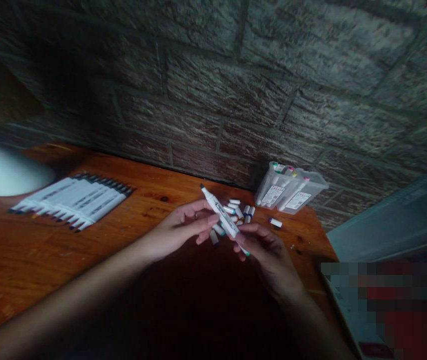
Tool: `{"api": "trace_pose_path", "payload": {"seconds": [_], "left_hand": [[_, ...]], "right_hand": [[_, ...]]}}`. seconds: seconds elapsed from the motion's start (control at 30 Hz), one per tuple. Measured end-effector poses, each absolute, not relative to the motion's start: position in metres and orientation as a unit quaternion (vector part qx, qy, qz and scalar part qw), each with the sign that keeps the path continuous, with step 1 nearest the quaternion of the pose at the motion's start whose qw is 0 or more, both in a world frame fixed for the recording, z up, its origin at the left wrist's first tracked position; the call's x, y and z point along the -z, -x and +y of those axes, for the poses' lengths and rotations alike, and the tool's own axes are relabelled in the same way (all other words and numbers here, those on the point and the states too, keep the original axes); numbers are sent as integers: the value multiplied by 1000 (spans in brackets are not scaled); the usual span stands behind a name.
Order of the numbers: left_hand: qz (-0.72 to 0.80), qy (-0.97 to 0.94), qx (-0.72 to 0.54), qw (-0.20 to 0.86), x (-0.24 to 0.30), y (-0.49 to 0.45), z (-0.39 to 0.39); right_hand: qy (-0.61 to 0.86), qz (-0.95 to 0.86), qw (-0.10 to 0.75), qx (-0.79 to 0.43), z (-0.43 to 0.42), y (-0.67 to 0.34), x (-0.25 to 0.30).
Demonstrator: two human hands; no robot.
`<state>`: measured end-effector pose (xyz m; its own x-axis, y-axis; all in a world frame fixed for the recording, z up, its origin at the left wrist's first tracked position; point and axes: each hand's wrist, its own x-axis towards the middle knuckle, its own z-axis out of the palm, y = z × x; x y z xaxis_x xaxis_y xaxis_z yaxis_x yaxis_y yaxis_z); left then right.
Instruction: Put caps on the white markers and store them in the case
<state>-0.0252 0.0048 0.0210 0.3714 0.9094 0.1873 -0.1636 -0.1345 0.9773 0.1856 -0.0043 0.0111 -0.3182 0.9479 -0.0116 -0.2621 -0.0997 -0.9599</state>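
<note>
Between my two hands a white marker (224, 215) is held at a slant above the table, its upper end bare with a dark tip. My left hand (193, 223) grips the middle of its barrel between thumb and fingers. At the lower end, where a green tip shows, my right hand (260, 242) has its fingers closed round the marker. Just behind and below lies a loose pile of white marker caps (235, 202) with coloured ends, partly hidden by my hands. One cap with a purple end (275, 223) lies apart to the right.
A row of uncapped markers (74, 197) lies side by side on the wooden table (153, 192) at left, near a white lamp base (7, 170). Clear plastic holders (290, 187) with a few markers stand against the stone wall (213, 90). The table's right edge is close to my right arm.
</note>
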Motion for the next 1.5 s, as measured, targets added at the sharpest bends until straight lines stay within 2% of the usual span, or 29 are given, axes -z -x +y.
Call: {"api": "trace_pose_path", "payload": {"seconds": [0.37, 0.6, 0.83, 1.07, 1.17, 1.37, 1.5], "left_hand": [[338, -595, -489, 541, -14, 20, 3], [338, -676, -401, 517, -17, 16, 0], [487, -576, -527, 392, -20, 21, 5], [528, -532, -544, 377, -15, 20, 4], [527, -531, -553, 365, -14, 18, 5], [525, -521, -587, 329, -10, 21, 7], [519, -526, -591, 325, -11, 20, 7]], "right_hand": [[376, -525, 445, -620, -4, -188, -13], [367, -574, 396, -616, -7, -184, -10], [363, -489, 436, -663, -2, -185, -9], [385, -513, 412, -647, -4, -182, 3], [383, -541, 418, -622, -5, -184, 3], [416, -644, 410, -495, -6, -182, 5], [437, -615, 454, -475, 2, -184, 10]]}}
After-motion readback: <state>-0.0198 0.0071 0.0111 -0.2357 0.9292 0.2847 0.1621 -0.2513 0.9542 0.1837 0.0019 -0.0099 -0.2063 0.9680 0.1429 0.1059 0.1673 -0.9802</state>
